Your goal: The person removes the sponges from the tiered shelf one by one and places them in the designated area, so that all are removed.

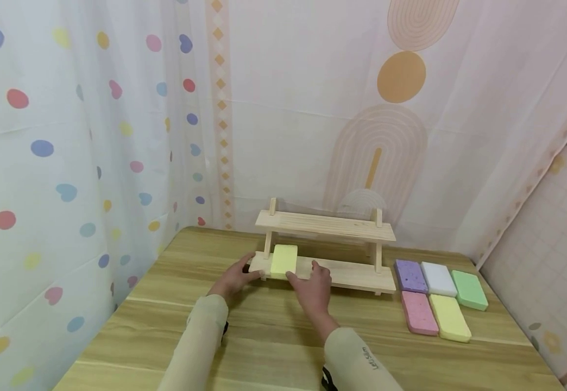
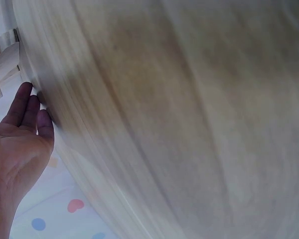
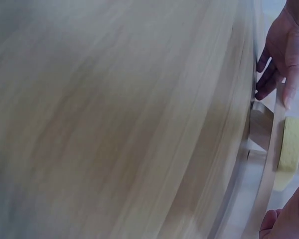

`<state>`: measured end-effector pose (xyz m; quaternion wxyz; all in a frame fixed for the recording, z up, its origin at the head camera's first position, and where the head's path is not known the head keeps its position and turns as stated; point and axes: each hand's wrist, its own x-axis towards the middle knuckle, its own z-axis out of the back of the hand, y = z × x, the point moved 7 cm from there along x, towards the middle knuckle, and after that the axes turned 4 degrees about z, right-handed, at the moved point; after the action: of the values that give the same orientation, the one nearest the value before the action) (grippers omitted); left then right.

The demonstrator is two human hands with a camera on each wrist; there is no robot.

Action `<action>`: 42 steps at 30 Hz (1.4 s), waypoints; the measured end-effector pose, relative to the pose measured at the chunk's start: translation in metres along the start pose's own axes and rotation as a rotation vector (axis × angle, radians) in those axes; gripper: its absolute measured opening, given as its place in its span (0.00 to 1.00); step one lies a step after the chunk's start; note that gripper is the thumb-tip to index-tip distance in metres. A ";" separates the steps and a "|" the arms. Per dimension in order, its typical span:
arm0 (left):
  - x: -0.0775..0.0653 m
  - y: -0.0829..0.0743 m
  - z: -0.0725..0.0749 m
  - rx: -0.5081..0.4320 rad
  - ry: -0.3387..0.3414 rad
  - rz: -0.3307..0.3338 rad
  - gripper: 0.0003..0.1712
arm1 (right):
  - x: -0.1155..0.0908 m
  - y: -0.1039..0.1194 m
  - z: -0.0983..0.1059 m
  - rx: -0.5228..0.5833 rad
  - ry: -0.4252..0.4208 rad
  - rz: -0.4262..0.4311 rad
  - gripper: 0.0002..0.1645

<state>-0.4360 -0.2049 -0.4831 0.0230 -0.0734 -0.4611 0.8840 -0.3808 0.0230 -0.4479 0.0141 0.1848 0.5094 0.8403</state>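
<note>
A pale yellow sponge [image 1: 284,261] lies flat near the left end of the lower board of a two-tier wooden shelf [image 1: 342,272]. My left hand [image 1: 237,277] is at that end, its thumb against the board's front edge. In the left wrist view the left hand [image 2: 20,144] has its fingers extended and somewhat apart. My right hand [image 1: 313,288] touches the sponge's front right corner with its thumb, the other fingers loosely bent over the board. From the right wrist, the sponge [image 3: 290,145] shows between both hands; the right hand [image 3: 289,214] is partly cut off.
Right of the shelf, several more sponges lie in two rows on the wooden table [image 1: 273,353]: purple [image 1: 411,276], white [image 1: 439,279], green [image 1: 470,290], pink [image 1: 419,313] and yellow [image 1: 449,317]. Patterned curtains [image 1: 283,108] hang behind and to the left.
</note>
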 end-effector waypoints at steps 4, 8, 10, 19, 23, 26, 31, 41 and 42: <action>-0.002 -0.001 0.001 -0.018 -0.007 -0.002 0.45 | 0.000 0.003 -0.013 -0.040 0.009 -0.017 0.51; -0.003 -0.003 0.001 -0.023 0.001 -0.005 0.46 | 0.000 0.006 -0.021 -0.071 0.009 -0.029 0.52; -0.003 -0.004 0.001 -0.010 -0.001 -0.004 0.46 | 0.000 0.008 -0.025 -0.092 0.011 -0.025 0.53; -0.001 -0.005 -0.001 0.019 -0.015 -0.003 0.46 | -0.001 0.015 -0.035 -0.174 0.005 -0.022 0.54; -0.001 -0.004 -0.003 0.010 -0.015 0.000 0.46 | -0.001 0.016 -0.036 -0.217 0.007 -0.023 0.55; 0.000 -0.003 -0.004 0.005 -0.017 -0.007 0.46 | -0.001 0.017 -0.036 -0.245 0.008 -0.019 0.54; 0.000 -0.003 -0.004 -0.012 -0.017 -0.011 0.46 | 0.002 0.016 -0.037 -0.303 0.018 -0.008 0.52; -0.002 0.000 0.000 -0.015 -0.018 0.003 0.47 | 0.004 0.016 -0.037 -0.268 0.044 -0.008 0.49; -0.003 0.001 0.000 -0.027 -0.015 0.005 0.47 | 0.004 0.016 -0.037 -0.254 0.048 -0.012 0.49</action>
<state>-0.4333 -0.2058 -0.4832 0.0162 -0.0682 -0.4728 0.8784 -0.3937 -0.0156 -0.4484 0.0301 0.1582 0.4004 0.9021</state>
